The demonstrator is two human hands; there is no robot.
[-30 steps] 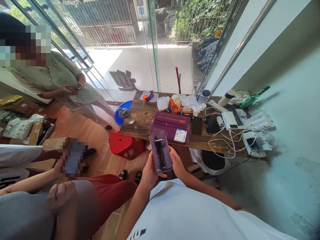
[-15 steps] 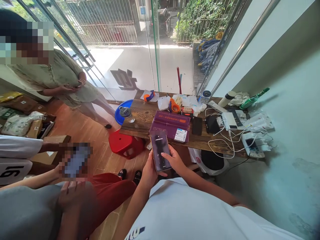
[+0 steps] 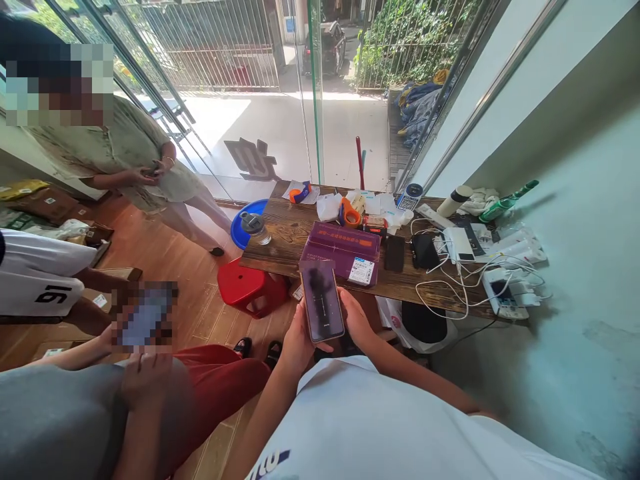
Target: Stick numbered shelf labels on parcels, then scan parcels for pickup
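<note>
I hold a dark smartphone [image 3: 322, 301] upright in front of my chest, its screen facing me. My left hand [image 3: 294, 341] grips its left edge and bottom. My right hand [image 3: 356, 321] cups the right edge from behind. The phone hangs just short of the near edge of a wooden table [image 3: 285, 239]. Right behind it on the table lies a purple box [image 3: 340, 248] with a white label.
The table carries a water bottle [image 3: 254, 227], orange tape dispenser [image 3: 349, 215], black phone [image 3: 394, 252], chargers and white cables [image 3: 470, 270]. A red stool [image 3: 249, 287] stands under its left end. A seated person with a phone [image 3: 143, 319] is at my left; another person stands further left.
My right thumb, which touched the screen half a second ago, has drawn back to the phone's right edge. The screen now looks darker. The seated person's phone shifted slightly.
</note>
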